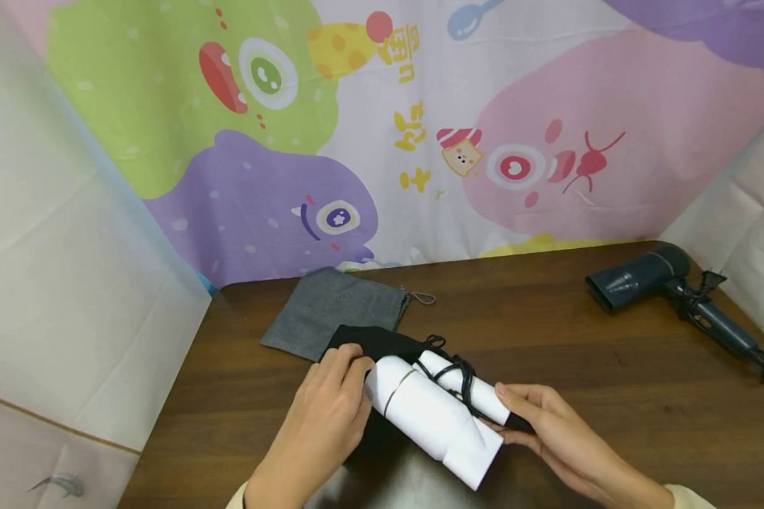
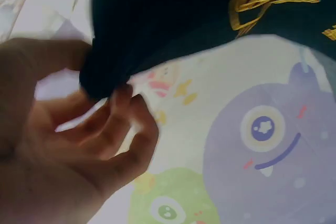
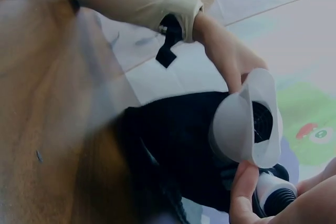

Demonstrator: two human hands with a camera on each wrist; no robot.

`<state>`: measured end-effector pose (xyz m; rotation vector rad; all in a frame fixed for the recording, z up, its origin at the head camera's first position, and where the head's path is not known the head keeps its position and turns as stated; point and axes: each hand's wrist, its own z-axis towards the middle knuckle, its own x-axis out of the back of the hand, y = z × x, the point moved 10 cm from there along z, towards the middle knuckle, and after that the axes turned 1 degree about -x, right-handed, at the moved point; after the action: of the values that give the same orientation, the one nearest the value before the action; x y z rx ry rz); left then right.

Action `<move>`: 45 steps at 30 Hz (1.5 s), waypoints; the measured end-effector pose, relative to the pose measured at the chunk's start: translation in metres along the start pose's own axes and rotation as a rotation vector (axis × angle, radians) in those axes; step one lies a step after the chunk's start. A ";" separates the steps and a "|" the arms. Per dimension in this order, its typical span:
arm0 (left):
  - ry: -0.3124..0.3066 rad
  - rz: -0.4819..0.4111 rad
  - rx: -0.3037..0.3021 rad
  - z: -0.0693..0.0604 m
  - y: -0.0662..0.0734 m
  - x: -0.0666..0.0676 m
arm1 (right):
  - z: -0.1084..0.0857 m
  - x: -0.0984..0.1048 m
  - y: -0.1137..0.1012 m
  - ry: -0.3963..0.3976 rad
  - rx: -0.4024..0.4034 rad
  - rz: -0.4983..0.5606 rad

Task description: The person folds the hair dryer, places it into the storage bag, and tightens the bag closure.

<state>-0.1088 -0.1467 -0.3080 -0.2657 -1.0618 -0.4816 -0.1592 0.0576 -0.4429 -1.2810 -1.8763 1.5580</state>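
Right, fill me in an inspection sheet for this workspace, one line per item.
Surface: brown table with a wood-like grain.
Job's things: white dryer, handle folded alongside its body; black bag, partly hidden by it.
Clutter: grey bag, lying flat behind the black one; dark dryer at the far right.
Grippers: left hand pinches the black bag; right hand holds the white dryer.
Cables: black cord looped round the white dryer's handle.
Surroundings: cartoon cloth behind, pale sheets at both sides.
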 end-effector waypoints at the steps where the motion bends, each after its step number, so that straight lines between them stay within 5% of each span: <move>1: 0.003 0.021 0.002 0.001 0.000 -0.002 | 0.000 0.001 0.001 0.007 -0.008 0.004; 5: -0.060 -0.011 0.018 -0.001 0.001 -0.012 | 0.001 0.004 0.003 0.033 -0.007 -0.001; 11: -0.153 -0.138 0.035 -0.003 0.003 -0.017 | -0.003 0.000 -0.008 0.032 0.115 -0.099; 21: -0.186 -0.146 0.069 -0.004 0.000 -0.021 | -0.010 -0.014 -0.029 0.008 0.302 -0.476; 27: -0.129 -0.184 -0.020 -0.001 0.015 -0.022 | -0.013 -0.020 -0.031 -0.027 0.366 -0.538; 33: -0.097 -0.225 -0.113 0.000 0.035 -0.023 | -0.006 -0.015 -0.020 -0.024 0.290 -0.458; 39: -0.088 -0.258 -0.109 0.000 0.038 -0.023 | 0.004 -0.009 0.006 -0.082 0.051 -0.113; 45: -0.090 -0.277 -0.069 0.002 0.034 -0.026 | 0.004 -0.016 0.008 -0.166 0.021 0.046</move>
<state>-0.1034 -0.1103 -0.3290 -0.2034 -1.1774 -0.7617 -0.1511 0.0423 -0.4476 -1.2274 -1.9360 1.7521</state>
